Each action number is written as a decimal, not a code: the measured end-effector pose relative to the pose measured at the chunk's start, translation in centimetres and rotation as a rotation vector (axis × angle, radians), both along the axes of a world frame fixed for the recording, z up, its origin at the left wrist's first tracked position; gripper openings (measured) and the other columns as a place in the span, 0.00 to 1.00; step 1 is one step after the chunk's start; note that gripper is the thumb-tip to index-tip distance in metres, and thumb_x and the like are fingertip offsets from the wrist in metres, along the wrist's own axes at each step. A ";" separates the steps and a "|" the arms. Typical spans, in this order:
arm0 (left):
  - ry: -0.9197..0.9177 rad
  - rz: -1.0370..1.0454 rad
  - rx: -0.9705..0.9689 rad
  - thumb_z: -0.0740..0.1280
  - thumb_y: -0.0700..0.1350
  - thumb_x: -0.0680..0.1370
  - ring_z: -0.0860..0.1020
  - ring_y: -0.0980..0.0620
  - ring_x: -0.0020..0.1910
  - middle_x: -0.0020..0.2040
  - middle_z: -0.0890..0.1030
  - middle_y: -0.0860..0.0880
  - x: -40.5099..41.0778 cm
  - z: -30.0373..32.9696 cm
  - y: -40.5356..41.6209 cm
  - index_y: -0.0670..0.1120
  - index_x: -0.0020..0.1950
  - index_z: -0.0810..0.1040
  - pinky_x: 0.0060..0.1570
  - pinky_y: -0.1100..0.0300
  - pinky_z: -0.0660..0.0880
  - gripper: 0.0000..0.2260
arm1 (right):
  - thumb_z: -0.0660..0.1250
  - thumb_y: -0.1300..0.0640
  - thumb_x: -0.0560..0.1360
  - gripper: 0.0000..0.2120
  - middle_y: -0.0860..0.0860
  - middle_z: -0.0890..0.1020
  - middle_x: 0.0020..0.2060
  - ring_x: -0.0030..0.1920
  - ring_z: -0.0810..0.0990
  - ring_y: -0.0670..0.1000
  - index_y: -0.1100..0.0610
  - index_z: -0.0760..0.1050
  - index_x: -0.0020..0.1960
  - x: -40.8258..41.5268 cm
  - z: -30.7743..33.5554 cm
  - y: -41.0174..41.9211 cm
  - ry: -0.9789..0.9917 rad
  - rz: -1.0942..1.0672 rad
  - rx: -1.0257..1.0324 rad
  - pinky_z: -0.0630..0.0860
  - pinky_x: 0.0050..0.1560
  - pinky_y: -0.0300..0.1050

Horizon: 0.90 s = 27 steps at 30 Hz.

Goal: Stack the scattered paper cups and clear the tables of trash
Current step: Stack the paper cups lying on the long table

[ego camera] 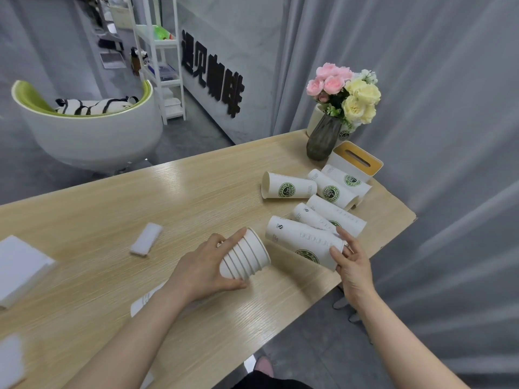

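A: Cups are thin paper. Light, crushable at the wall, stiffer at the rolled rim and the base. I'd take them around the body with a loose wrap, no squeeze.

B: Where are they?

A: Nested stack (243, 255) at lower centre of the frame, lying tilted, rims toward the right. Left hand (202, 269) wraps it: fingers over the top, thumb under, curled around the wall. Next cup (304, 245) lies on its side just right of the stack, on the wooden table (140, 197).

B: Right hand?

A: Right hand (351, 262) is on that cup's open end at lower right; thumb and fingertips curl onto the rim, a light pinch. Narrow spread.

B: Rest?

A: About 5 more loose cups (289, 188) lying sideways at centre right, near the tissue box (356, 161) and flower vase (323, 141). White scrap (146, 239) left of centre is likely trash.

B: Risk?

A: Smooth paper, could slip; jamming it in skewed could dent the rim.
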<state>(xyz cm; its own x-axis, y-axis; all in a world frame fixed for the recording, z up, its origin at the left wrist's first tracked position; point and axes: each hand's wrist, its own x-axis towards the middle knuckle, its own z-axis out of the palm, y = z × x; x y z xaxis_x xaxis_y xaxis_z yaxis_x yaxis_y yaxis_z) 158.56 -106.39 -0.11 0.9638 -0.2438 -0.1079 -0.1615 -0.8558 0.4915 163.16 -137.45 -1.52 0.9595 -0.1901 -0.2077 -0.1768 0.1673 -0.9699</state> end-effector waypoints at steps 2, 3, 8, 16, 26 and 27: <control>-0.005 -0.004 0.004 0.66 0.71 0.66 0.69 0.56 0.58 0.65 0.64 0.55 0.0 0.0 0.0 0.71 0.67 0.31 0.44 0.61 0.70 0.47 | 0.64 0.69 0.75 0.22 0.47 0.85 0.48 0.46 0.84 0.48 0.52 0.72 0.66 0.1 0.8 -0.3 -0.026 0.039 0.003 0.82 0.43 0.43; -0.009 -0.004 0.004 0.67 0.71 0.66 0.69 0.56 0.58 0.65 0.64 0.55 -0.1 0.0 0.0 0.72 0.67 0.31 0.43 0.61 0.69 0.47 | 0.63 0.69 0.75 0.22 0.46 0.85 0.47 0.45 0.84 0.47 0.52 0.71 0.66 0.2 1.2 -0.4 -0.035 0.061 0.007 0.82 0.42 0.44; -0.034 0.000 -0.007 0.66 0.71 0.66 0.69 0.56 0.60 0.65 0.63 0.56 -0.1 0.0 -0.2 0.71 0.67 0.30 0.45 0.61 0.70 0.47 | 0.63 0.65 0.75 0.22 0.50 0.85 0.49 0.49 0.84 0.51 0.49 0.71 0.66 0.5 2.6 -0.6 -0.028 0.188 0.027 0.81 0.45 0.49; -0.055 0.002 0.004 0.66 0.71 0.67 0.69 0.56 0.60 0.66 0.62 0.55 -0.1 0.0 -0.4 0.70 0.67 0.30 0.46 0.61 0.71 0.47 | 0.66 0.60 0.72 0.24 0.52 0.84 0.53 0.52 0.83 0.52 0.47 0.72 0.67 1.2 3.8 -0.6 -0.022 0.292 -0.001 0.82 0.47 0.48; -0.054 0.008 -0.006 0.67 0.70 0.67 0.69 0.55 0.60 0.67 0.62 0.55 0.1 -0.2 -0.1 0.71 0.66 0.28 0.47 0.60 0.73 0.49 | 0.66 0.58 0.73 0.23 0.51 0.83 0.54 0.55 0.81 0.54 0.47 0.72 0.67 2.2 4.3 -0.3 -0.026 0.323 -0.042 0.78 0.56 0.54; -0.054 0.006 -0.004 0.67 0.70 0.66 0.69 0.55 0.60 0.67 0.62 0.55 0.1 -0.2 0.0 0.71 0.66 0.28 0.47 0.60 0.73 0.48 | 0.66 0.58 0.73 0.22 0.51 0.83 0.55 0.56 0.81 0.54 0.47 0.73 0.67 2.2 4.3 -0.2 -0.024 0.323 -0.043 0.77 0.58 0.56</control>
<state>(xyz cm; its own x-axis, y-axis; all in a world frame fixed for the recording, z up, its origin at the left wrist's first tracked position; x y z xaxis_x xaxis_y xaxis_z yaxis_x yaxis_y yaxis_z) 158.64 -106.42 -0.35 0.9696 -0.2386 -0.0549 -0.1828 -0.8548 0.4857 165.34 -137.65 2.81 0.9763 0.1166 -0.1825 -0.1908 0.0648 -0.9795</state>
